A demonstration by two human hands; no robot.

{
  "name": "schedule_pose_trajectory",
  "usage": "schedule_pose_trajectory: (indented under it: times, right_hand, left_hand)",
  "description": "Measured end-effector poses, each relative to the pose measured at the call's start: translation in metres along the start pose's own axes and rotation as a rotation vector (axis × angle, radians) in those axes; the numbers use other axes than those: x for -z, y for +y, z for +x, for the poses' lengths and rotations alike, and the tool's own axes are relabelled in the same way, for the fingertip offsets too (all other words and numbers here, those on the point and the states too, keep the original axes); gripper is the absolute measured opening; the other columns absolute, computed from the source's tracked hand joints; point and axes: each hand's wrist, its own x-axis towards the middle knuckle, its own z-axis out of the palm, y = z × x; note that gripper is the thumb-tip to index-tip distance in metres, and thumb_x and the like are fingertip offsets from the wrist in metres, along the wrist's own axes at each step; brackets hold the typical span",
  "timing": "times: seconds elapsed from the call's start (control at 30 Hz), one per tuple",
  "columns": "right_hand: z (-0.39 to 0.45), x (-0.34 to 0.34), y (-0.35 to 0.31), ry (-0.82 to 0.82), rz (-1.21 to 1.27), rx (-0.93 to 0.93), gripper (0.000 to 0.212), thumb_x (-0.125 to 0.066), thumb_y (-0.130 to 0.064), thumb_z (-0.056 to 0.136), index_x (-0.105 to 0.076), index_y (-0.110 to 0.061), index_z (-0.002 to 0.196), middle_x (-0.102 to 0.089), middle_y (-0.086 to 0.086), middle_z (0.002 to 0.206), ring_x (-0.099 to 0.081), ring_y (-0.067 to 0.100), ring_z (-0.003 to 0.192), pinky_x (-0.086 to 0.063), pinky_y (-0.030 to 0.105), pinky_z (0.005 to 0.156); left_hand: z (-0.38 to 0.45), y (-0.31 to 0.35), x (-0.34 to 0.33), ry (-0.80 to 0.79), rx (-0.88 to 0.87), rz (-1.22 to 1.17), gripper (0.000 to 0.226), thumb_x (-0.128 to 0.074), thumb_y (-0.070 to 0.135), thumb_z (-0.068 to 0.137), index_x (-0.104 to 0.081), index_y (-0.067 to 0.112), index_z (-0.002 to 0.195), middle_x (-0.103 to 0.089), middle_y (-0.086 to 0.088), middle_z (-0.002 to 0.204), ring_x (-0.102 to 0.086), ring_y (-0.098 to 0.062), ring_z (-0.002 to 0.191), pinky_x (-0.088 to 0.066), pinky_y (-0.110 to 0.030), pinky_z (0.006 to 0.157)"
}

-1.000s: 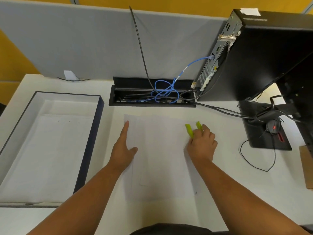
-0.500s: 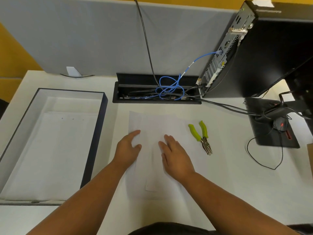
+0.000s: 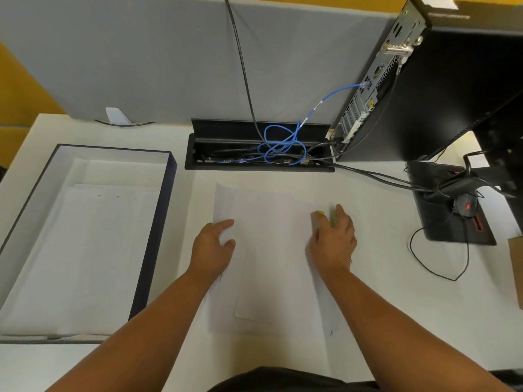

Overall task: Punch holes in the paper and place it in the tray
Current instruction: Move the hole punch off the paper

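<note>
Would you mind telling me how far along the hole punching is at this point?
Done: a sheet with three holes already lies in the tray. In hand: the left hand rests on the next paper while the right hand reaches over the green punch. Left: punching this paper, which shows no holes, and moving it to the tray.

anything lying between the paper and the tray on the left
Nothing visible does. Only bare desk separates the paper from the tray; the left hand rests on the paper's left edge, and the tray's near wall must be cleared.
</note>
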Motion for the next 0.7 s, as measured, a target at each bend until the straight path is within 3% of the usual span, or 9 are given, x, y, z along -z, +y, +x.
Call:
schedule_pose_trajectory:
  times: [0.07,0.17,0.33,0.57,0.63,0.7]
  right_hand:
    - [0.004,0.001,0.004,-0.007,0.066,0.017,0.05,-0.058,0.004,0.082,-0.061,-0.027,0.122,-0.031,0.018,0.151,-0.033,0.044,0.13,-0.039,0.06,0.097]
    - [0.004,-0.002,-0.003,-0.004,0.127,0.1,0.049,-0.06,0.001,0.083,-0.065,-0.03,0.12,-0.037,0.017,0.147,-0.038,0.044,0.124,-0.042,0.053,0.098]
    - [0.0,-0.005,-0.017,-0.022,0.149,0.241,0.046,-0.06,-0.005,0.086,-0.061,-0.032,0.123,-0.035,0.016,0.149,-0.035,0.039,0.128,-0.036,0.047,0.102]
    - [0.012,0.007,0.006,0.059,0.063,0.024,0.05,-0.058,0.006,0.083,-0.061,-0.021,0.125,-0.034,0.021,0.15,-0.029,0.046,0.135,-0.031,0.059,0.105]
    - [0.015,0.008,-0.001,0.1,0.045,0.037,0.048,-0.059,0.01,0.079,-0.064,-0.017,0.118,-0.041,0.022,0.144,-0.03,0.049,0.135,-0.028,0.062,0.105]
    - [0.017,0.008,-0.017,0.12,0.106,0.154,0.039,-0.063,0.007,0.077,-0.068,-0.016,0.108,-0.054,0.019,0.131,-0.045,0.047,0.122,-0.036,0.059,0.097]
  left_hand:
    - [0.0,0.001,-0.002,0.008,-0.002,0.01,0.045,-0.068,0.02,0.088,-0.055,0.024,0.13,-0.052,-0.003,0.132,-0.05,-0.024,0.123,-0.037,-0.028,0.103]
    - [0.0,0.003,-0.003,0.006,0.014,-0.011,0.057,-0.077,0.033,0.078,-0.055,0.025,0.13,-0.051,0.002,0.131,-0.049,-0.019,0.12,-0.039,-0.027,0.098]
    - [0.002,0.001,-0.004,0.02,-0.01,0.043,0.063,-0.082,0.022,0.074,-0.054,0.026,0.13,-0.053,0.001,0.129,-0.05,-0.02,0.121,-0.035,-0.02,0.094]
    - [-0.001,0.0,-0.003,0.025,-0.023,-0.032,0.069,-0.082,0.018,0.073,-0.049,0.03,0.132,-0.049,0.01,0.124,-0.045,-0.01,0.116,-0.035,-0.021,0.097]
    - [-0.004,-0.001,-0.004,0.029,-0.029,-0.067,0.068,-0.082,0.018,0.073,-0.05,0.033,0.13,-0.048,0.014,0.122,-0.044,-0.007,0.114,-0.036,-0.023,0.098]
    - [-0.007,-0.002,-0.004,0.028,-0.03,-0.087,0.067,-0.082,0.018,0.073,-0.049,0.036,0.129,-0.048,0.016,0.122,-0.043,-0.006,0.113,-0.037,-0.025,0.1]
